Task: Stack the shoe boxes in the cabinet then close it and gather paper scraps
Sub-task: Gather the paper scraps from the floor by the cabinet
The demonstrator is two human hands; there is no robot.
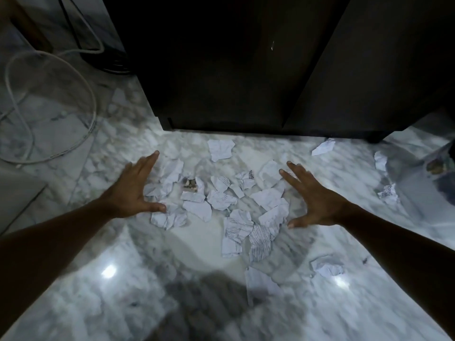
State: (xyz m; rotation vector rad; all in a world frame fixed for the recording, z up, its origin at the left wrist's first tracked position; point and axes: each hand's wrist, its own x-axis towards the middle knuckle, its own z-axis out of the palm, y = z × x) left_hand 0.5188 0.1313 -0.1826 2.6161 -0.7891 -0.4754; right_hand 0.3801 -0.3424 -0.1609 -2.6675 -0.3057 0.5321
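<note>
A loose heap of torn, crumpled paper scraps (219,200) lies on the marble floor (123,291) in front of the dark cabinet (221,70), whose doors look shut. My left hand (134,190) rests at the heap's left edge with fingers spread and thumb touching the scraps. On the right edge my right hand (312,200) mirrors it, fingers apart, holding nothing. More scraps lie apart: one near the cabinet base (323,147), two at the right (380,159) (389,194), one crumpled piece in front (327,265). No shoe boxes are visible.
A white cable (91,119) loops over the floor at the left beside a clear round object. A dark small thing (437,166) sits at the far right edge. A small brownish bit (189,185) lies among the scraps.
</note>
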